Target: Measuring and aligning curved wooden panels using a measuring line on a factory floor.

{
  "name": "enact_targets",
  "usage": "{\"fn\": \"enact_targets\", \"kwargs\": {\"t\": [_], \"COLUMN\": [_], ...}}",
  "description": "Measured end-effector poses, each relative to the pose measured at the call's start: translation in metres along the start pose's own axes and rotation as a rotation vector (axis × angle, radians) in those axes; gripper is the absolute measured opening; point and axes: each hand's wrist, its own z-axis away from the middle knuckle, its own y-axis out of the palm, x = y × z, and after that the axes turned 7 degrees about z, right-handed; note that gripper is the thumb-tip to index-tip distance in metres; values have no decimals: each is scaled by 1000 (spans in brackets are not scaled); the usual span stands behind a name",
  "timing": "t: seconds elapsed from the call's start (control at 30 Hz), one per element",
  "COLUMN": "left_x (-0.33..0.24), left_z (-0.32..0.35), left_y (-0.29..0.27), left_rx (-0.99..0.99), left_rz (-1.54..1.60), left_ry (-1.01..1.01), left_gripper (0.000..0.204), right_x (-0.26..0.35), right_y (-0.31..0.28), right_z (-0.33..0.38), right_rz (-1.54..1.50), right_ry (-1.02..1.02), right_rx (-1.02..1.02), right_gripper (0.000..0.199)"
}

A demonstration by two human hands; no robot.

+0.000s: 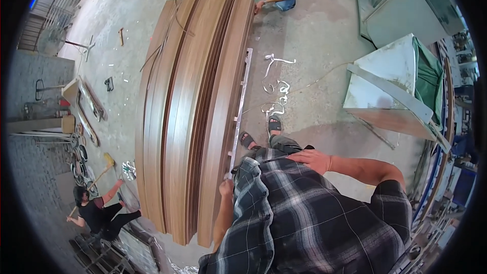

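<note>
A stack of long brown wood-grain planks (187, 122) stands on edge on the concrete floor, running away from me. A pale metal rail (239, 106) lies along the stack's right side. My left hand (225, 186) is curled around the near end of that rail, against the outermost plank. My right hand (314, 160) rests flat on my hip over my plaid shirt and holds nothing. My sandalled feet (259, 134) stand just right of the rail.
Another person crouches at the far end with a hand (259, 5) on the planks. A person (96, 213) at lower left holds a broom. White strap scraps (276, 89) litter the floor. Grey metal cabinets (395, 86) stand at right, and hoops and frames (81, 122) lie at left.
</note>
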Motion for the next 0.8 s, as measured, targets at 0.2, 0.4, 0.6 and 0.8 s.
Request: {"fn": "enact_targets", "kwargs": {"t": [0.2,0.4,0.6,0.8], "left_x": [-31,-141,-172,-113], "left_z": [25,49,59,38], "left_y": [-2,48,70,48], "left_rx": [268,197,94,207], "left_rz": [291,-144,115,63], "left_ry": [40,124,117,200], "left_gripper": [23,20,17,20], "right_x": [-13,-19,-16,-20], "right_y": [2,1,-1,2], "right_z": [1,-2,-2,0], "right_rz": [-5,12,-78,13], "right_ry": [-51,-119,0,-45], "right_rx": [-14,1,53,40], "right_gripper": [53,50,35,42]}}
